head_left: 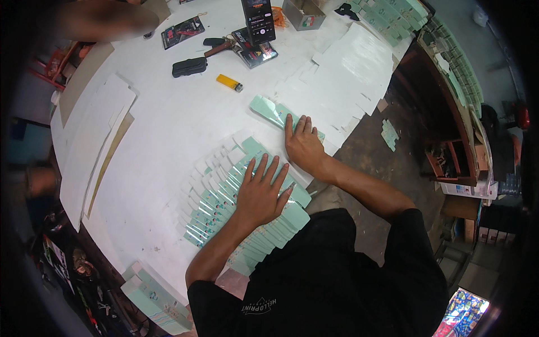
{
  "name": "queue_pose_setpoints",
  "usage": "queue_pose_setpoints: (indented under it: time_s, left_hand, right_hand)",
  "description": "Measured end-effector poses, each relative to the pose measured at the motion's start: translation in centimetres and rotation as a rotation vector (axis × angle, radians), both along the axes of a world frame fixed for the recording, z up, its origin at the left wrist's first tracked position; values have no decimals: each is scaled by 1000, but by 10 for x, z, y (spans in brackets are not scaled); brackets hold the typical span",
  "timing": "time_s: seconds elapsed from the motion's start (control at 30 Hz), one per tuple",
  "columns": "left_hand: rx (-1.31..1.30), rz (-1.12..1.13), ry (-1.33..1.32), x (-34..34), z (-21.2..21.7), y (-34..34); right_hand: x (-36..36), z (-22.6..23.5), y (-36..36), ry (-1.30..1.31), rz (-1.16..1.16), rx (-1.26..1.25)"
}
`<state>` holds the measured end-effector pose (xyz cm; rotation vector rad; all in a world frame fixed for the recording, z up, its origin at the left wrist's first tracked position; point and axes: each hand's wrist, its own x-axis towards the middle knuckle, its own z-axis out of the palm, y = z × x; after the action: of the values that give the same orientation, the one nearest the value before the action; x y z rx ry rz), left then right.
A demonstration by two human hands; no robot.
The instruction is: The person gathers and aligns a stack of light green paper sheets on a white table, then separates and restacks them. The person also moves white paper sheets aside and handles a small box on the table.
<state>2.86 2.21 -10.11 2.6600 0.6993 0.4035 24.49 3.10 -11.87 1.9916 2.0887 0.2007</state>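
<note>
A fanned row of flat mint-green carton blanks (210, 210) overlaps along the near edge of the white table. My left hand (261, 188) lies flat on the upper right part of this fan, its fingers spread. Beyond the fan, to the right, is one narrow folded mint-green carton (266, 108). My right hand (305, 145) rests palm down over that carton's right end, fingers stretched out and close together. Part of the carton is hidden under this hand, and neither hand is wrapped round anything.
A yellow lighter (229, 83), a black pouch (189, 67) and a propped-up phone (259, 22) stand farther back. White sheets (104, 135) lie at left. Cartons are stacked at the lower left (154, 297) and far right (387, 19); a loose blank (389, 135) is on the floor.
</note>
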Motion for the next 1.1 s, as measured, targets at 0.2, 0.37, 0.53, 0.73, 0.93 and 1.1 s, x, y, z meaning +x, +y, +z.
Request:
queue_pose_setpoints:
  time_s: [0.2,0.37,0.53,0.73,0.93,1.1]
  left_hand:
    - [14,48,62,-2,5,-3]
    - [41,-187,215,-1,-9,2]
    - [-59,-141,154,-4,12,3]
    - [-46,-26,133,4,0,2]
    - [-217,37,14,5,-2,-1]
    - [120,-81,231,7,5,2]
  right_hand:
    - [18,92,14,938,-217,-179]
    - [26,12,-36,1268,-351,-321]
    - [95,32,-23,604,-72,400]
    - [69,34,-24,1032,-167,170]
    - [56,12,-24,401,91,202]
    - [21,14,-29,1674,-147,-241]
